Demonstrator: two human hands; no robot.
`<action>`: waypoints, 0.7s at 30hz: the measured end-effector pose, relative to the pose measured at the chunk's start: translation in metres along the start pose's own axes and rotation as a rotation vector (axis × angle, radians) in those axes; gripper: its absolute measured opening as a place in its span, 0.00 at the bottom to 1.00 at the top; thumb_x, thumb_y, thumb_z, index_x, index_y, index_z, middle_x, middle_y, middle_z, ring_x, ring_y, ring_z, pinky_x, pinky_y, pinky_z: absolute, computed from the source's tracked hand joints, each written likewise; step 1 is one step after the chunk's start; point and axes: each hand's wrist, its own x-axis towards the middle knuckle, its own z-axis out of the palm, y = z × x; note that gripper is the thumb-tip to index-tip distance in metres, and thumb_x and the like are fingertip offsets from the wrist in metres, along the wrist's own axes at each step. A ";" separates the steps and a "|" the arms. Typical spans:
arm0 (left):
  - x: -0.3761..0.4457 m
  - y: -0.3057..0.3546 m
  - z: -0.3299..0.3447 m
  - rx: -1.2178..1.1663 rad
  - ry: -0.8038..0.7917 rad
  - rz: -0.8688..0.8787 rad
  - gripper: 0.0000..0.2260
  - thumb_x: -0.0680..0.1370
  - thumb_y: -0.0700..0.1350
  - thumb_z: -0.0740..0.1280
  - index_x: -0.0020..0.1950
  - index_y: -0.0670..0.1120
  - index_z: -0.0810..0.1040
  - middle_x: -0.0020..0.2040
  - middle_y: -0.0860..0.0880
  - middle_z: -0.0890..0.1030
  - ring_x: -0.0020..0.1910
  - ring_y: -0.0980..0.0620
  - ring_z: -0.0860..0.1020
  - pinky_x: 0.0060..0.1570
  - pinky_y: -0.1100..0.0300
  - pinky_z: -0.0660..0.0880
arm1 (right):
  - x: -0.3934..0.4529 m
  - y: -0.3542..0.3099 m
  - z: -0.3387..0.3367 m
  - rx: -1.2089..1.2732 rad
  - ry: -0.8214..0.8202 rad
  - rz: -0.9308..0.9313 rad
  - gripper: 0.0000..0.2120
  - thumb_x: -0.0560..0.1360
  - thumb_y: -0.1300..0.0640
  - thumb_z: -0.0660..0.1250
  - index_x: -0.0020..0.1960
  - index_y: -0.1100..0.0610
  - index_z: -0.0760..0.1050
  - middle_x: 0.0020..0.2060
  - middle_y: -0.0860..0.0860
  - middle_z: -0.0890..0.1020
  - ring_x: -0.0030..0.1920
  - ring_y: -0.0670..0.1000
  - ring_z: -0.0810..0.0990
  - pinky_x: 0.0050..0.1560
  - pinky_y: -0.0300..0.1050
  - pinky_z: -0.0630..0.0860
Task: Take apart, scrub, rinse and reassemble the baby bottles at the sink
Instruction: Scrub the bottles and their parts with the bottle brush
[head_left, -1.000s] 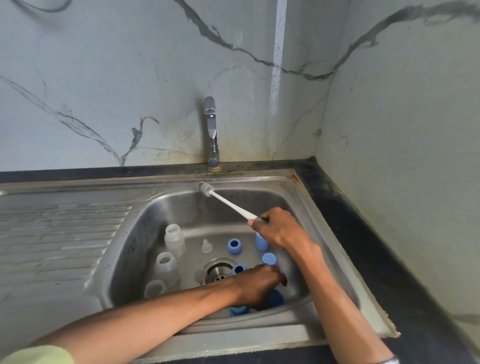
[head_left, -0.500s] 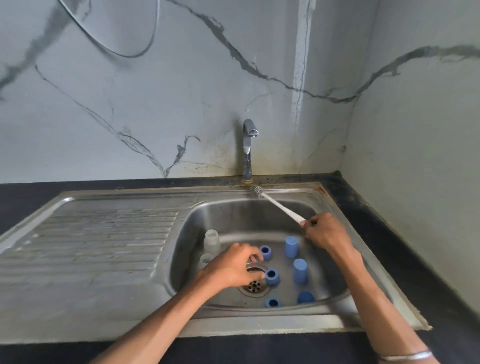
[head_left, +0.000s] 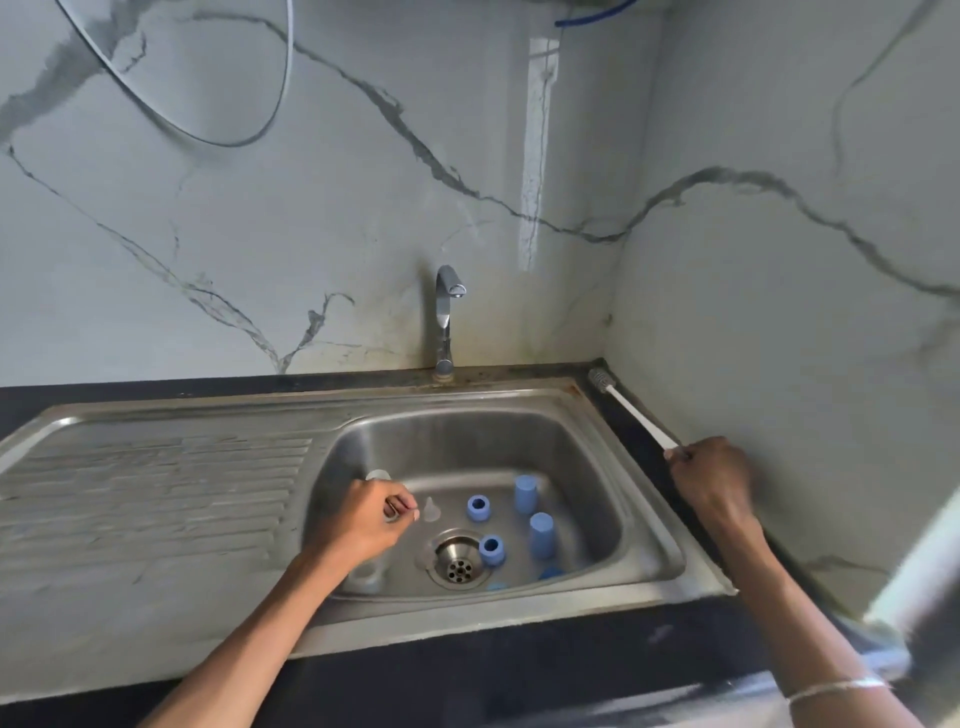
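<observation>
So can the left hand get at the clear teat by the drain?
Probably yes: the left hand is already down in the sink, its fingertips right beside the teat, with nothing between them.

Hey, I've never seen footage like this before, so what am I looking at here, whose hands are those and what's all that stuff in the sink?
There is no machine here. The picture comes from a camera worn on a person's head, looking down at their own two bare hands at a steel sink. The right hand holds the handle of a white bottle brush over the dark counter by the wall. The left hand is inside the basin, its fingers next to a small clear teat; whether it grips anything is hard to tell. Near the drain stand blue bottle rings and blue caps. No water can be seen coming from the tap.
</observation>
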 end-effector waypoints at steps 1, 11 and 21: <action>-0.001 0.001 0.001 -0.001 0.001 0.001 0.03 0.74 0.41 0.75 0.45 0.49 0.86 0.41 0.55 0.85 0.40 0.62 0.81 0.39 0.78 0.72 | -0.003 0.006 -0.002 -0.006 -0.004 0.013 0.14 0.78 0.54 0.69 0.49 0.66 0.82 0.45 0.65 0.84 0.49 0.64 0.83 0.48 0.49 0.77; 0.005 -0.011 0.003 -0.027 0.032 -0.027 0.06 0.73 0.37 0.75 0.43 0.48 0.85 0.36 0.54 0.84 0.36 0.57 0.82 0.36 0.72 0.75 | -0.025 0.013 -0.003 -0.033 0.026 0.137 0.13 0.79 0.55 0.66 0.54 0.66 0.79 0.52 0.65 0.81 0.54 0.66 0.80 0.46 0.53 0.76; 0.016 -0.012 0.009 0.038 0.093 -0.027 0.12 0.76 0.45 0.73 0.60 0.47 0.83 0.54 0.45 0.85 0.49 0.47 0.83 0.52 0.56 0.78 | -0.027 0.018 0.002 -0.166 0.036 0.136 0.15 0.79 0.52 0.65 0.59 0.61 0.78 0.56 0.60 0.81 0.57 0.62 0.79 0.55 0.53 0.77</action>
